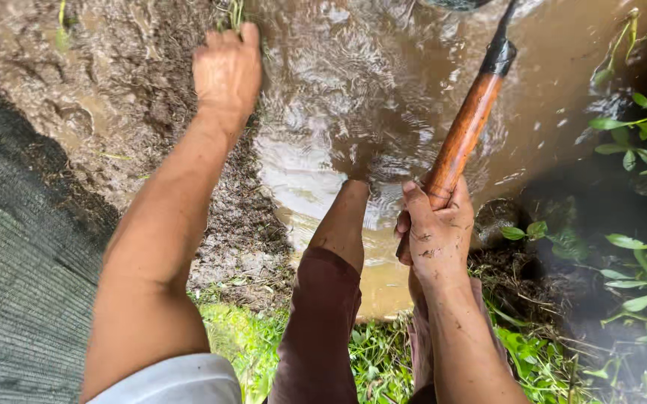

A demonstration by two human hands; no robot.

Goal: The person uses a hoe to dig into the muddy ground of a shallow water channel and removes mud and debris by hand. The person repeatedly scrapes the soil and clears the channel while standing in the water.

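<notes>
At the bottom edge of my view, green grass (383,359) meets a dark woven mesh sheet (17,299) on the left and a leg in rolled brown trousers (320,322) that stands in the water. Just beside that leg, my right hand (436,232), flecked with mud, grips the lower end of an orange-brown wooden handle (465,131), fingers curled tight around it. The handle slants up and away to a black collar (500,56) near the top edge. Farther out on the left, my left hand (226,71) rests on the wet mud bank (114,97), fingers pressed together, tips at the waterline. Brown rippled water (383,82) fills the far middle; leafy green plants (638,142) crowd the right bank.
</notes>
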